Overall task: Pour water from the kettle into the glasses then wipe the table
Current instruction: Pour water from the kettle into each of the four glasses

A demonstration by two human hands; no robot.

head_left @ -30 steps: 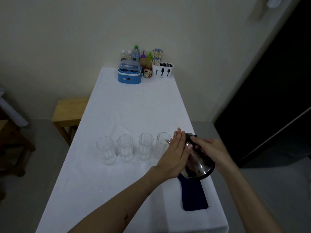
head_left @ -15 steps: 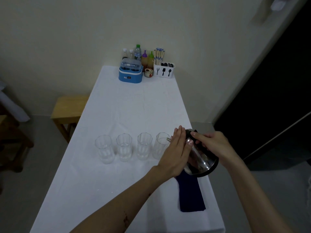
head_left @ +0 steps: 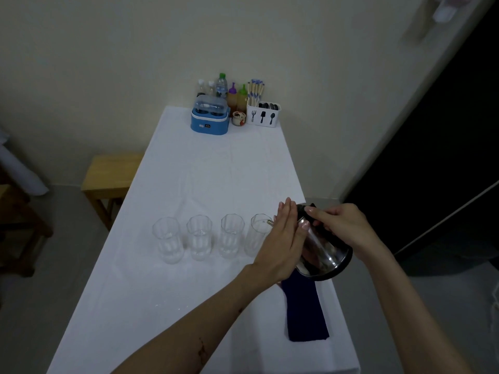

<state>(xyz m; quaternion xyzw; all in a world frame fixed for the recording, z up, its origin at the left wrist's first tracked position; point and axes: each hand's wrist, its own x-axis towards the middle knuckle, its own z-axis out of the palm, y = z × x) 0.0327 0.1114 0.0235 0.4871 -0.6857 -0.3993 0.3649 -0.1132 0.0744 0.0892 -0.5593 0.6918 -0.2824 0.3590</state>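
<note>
Hands: right (head_left: 343, 228) grips tilted kettle (head_left: 324, 255), left (head_left: 283, 238) flat against it; blue box (head_left: 209, 118) label unreadable.

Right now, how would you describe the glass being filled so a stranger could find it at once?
On the long white table, four clear glasses stand in a row near the person. The one meant is the rightmost glass, beside the left hand. It alone has the tilted steel kettle with its spout at its rim; the other three stand apart to its left.
</note>
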